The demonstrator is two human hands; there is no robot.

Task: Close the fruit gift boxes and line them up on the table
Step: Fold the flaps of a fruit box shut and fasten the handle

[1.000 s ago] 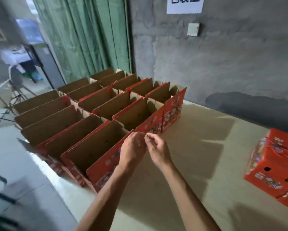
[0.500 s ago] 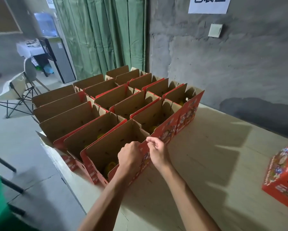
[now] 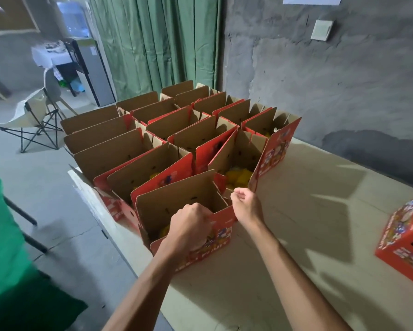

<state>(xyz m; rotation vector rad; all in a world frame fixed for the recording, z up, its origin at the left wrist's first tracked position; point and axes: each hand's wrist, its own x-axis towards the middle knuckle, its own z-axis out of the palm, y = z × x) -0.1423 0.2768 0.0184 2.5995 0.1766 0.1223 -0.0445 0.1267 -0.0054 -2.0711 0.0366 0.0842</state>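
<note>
Several open red fruit gift boxes (image 3: 200, 132) with brown cardboard insides stand in rows on the left end of the table (image 3: 296, 235). The nearest open box (image 3: 177, 201) sits a little out of its row, toward me. My left hand (image 3: 191, 228) grips the top edge of its red front flap. My right hand (image 3: 246, 206) has its fingers curled at the box's right end flap. Yellow fruit (image 3: 239, 175) shows inside the neighbouring box. One closed red box (image 3: 406, 240) stands at the right edge of the view.
The table's left edge drops to a concrete floor just beside the boxes. A grey wall (image 3: 320, 91) and a green curtain (image 3: 157, 44) stand behind the table. A folding chair (image 3: 36, 120) stands far left, green fabric (image 3: 7, 247) near left.
Both hands went from pinching the front flap's top edge to pulling the nearest box toward me, out of its row. The view swung left, leaving one closed box visible.
</note>
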